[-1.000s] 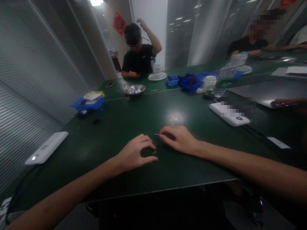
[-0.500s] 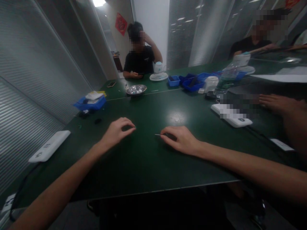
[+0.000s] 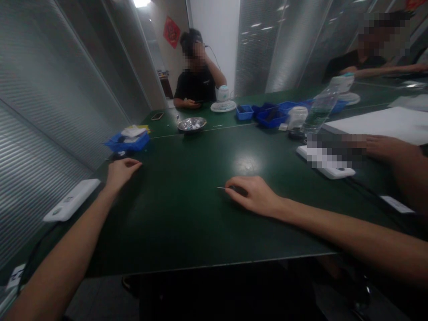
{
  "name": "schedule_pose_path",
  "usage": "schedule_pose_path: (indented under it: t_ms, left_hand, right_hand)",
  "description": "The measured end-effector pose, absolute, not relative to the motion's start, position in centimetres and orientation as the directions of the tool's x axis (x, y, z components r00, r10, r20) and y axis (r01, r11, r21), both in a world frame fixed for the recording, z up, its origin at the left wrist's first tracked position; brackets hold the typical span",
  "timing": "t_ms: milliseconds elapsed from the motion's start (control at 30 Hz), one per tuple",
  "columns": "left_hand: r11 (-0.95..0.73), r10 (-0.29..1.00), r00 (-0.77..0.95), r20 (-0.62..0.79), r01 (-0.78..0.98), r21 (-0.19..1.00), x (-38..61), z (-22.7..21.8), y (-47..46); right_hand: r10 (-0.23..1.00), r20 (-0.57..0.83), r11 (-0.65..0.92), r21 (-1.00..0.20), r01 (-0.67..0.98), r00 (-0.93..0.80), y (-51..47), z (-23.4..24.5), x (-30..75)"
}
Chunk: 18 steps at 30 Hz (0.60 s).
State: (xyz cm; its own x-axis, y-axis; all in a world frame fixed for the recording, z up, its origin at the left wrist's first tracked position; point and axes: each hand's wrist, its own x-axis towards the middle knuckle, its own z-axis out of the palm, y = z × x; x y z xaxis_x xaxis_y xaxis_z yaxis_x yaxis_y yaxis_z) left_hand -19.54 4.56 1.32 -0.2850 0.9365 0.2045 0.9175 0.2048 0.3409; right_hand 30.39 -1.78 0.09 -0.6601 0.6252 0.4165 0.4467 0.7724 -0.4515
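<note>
My right hand (image 3: 252, 192) rests on the dark green table (image 3: 187, 232), thumb and forefinger pinched on a thin, pale, needle-like rod (image 3: 221, 187). The rod's exposed end points left; the rest is hidden by the fingers. Farther left, my left hand (image 3: 121, 173) is held low over the tabletop with thumb and fingers pinched together. Whatever it may hold is too small to make out. Just beyond that hand is a small black object (image 3: 121, 155), in front of a blue tray (image 3: 135, 145) with white and yellow items.
A metal dish (image 3: 191, 125) with small pieces stands farther back. White power strips (image 3: 72, 199) lie on both sides. At the right are a clear bottle (image 3: 323, 109), a jar (image 3: 297, 118) and blue bins (image 3: 271, 117). A co-worker's hand (image 3: 384, 149) lies at far right; another person (image 3: 197, 84) sits opposite.
My left hand has moved left, away from my right hand, toward the small black object near the blue tray. My right hand stays in place with the rod. The view has shifted slightly.
</note>
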Motion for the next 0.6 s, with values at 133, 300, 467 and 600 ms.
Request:
schedule_pose_path:
  t_ms: [133,300,467,600]
  left_hand:
    - [0.218,0.928,-0.305,0.212,0.91,0.353,-19.8,1.6,4.3]
    - [0.309,0.899,-0.403,0.172,0.861,0.404,-20.3,1.5,4.5]
    - [0.345,0.891,-0.431,0.145,0.849,0.401,-20.3,1.3,5.0]
    - [0.321,0.902,-0.387,0.189,0.897,0.305,-19.3,1.4,5.0]
  right_hand:
    - [0.625,0.415,0.772,-0.458,0.441,-0.662,-1.8,0.2,30.4]
    - [0.629,0.415,0.769,-0.456,0.447,-0.657,-1.8,0.2,30.3]
    - [0.637,0.403,0.763,-0.452,0.463,-0.657,-1.8,0.1,30.3]
    - [0.638,0.396,0.761,-0.458,0.46,-0.66,-1.9,0.3,30.3]
